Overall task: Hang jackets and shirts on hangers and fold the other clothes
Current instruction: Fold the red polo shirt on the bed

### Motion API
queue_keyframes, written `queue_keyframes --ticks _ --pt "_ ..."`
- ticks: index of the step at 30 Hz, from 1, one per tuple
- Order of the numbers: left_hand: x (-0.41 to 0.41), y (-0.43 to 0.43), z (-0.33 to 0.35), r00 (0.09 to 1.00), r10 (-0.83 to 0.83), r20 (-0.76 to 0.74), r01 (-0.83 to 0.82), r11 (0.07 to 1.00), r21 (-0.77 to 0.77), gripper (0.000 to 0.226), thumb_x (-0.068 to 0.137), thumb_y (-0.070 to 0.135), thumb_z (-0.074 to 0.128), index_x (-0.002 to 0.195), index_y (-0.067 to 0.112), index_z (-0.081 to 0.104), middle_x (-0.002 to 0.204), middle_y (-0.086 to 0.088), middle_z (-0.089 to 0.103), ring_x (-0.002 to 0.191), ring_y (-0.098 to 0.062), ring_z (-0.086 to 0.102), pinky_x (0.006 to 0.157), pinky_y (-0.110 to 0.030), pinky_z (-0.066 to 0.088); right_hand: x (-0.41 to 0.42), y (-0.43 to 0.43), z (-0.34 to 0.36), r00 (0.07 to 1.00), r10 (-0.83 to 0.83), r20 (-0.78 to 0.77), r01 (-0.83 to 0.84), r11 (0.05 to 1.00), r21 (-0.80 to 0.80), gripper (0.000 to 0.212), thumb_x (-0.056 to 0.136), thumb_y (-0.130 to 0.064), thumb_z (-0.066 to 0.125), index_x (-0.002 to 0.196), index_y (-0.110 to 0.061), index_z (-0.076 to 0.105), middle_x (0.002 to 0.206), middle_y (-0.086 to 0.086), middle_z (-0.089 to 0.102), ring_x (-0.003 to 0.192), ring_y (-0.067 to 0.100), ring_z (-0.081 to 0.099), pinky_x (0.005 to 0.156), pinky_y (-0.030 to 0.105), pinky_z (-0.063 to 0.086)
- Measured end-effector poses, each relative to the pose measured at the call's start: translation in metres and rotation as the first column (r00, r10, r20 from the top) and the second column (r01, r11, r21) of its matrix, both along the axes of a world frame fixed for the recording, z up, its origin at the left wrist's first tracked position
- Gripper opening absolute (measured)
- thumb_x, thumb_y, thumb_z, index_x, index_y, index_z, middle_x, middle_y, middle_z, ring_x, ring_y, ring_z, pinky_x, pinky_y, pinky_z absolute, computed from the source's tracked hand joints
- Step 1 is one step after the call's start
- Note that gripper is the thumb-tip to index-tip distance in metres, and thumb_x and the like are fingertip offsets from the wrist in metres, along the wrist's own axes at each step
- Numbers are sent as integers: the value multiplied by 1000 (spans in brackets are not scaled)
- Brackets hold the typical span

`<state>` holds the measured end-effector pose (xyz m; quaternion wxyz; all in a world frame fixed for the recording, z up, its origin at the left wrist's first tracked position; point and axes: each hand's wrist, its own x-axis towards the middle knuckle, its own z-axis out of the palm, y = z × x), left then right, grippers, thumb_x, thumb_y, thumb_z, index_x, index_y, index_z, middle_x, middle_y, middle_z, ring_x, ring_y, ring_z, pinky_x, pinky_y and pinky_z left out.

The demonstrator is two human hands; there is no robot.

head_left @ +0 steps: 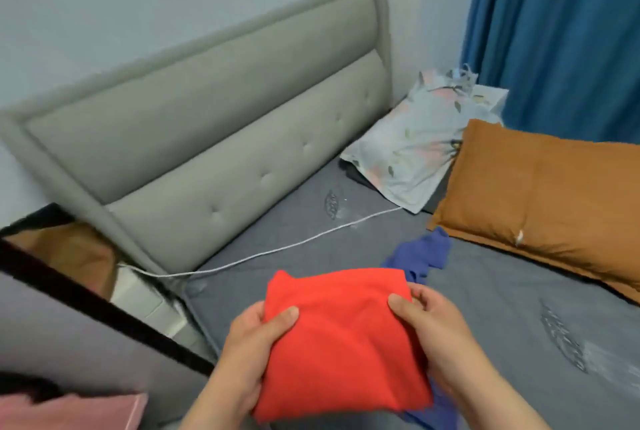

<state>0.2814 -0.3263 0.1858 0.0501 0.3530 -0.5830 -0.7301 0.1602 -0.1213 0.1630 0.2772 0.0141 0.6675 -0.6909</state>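
Now my left hand [258, 336] and right hand [420, 318] each grip a side of the folded red cloth garment [341, 339] at lower centre of frame, thumbs on top, fingers curled beneath. I should keep both edges level so the fold holds, forearms angled in from below, above the grey bedsheet [502, 308].

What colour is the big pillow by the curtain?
Orange-brown pillow, clearest in the head view.
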Motion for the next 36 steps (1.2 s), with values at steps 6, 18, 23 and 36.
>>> queue_keyframes --ticks 6,18,23,36 --pt "103 -74 106 897 384 -218 -399 917 -26 54 58 16 80 106 -3 65 99 -24 71 84 -29 64 78 -37 52 56 -117 124 867 342 -362 -376 926 -26 35 88 -13 67 114 -35 59 106 -11 71 100 6 67 94 31 50" --pt "266 -97 222 846 398 -355 -531 683 -501 102 33 44 95 125 22 54 115 3 71 103 -10 67 81 -19 51 159 -212 248 670 427 -607 -630 759 -161 58 68 -7 84 112 -37 60 96 2 76 85 12 71 81 25 54" --pt "312 -96 256 730 538 -422 -681 518 -517 87 35 43 82 117 26 59 100 11 74 91 -2 69 71 -10 48 192 -229 284 574 489 -657 -731 667 -141 63 79 14 66 118 -34 56 87 5 76 74 12 70 69 16 53" --pt "318 -157 335 311 658 -685 -903 -21 -430 58 71 12 78 116 41 57 105 20 65 94 -2 62 91 -29 47 278 -326 383 369 200 -908 -533 846 -31 68 83 -7 66 140 -37 45 130 -10 57 115 13 55 93 27 38"
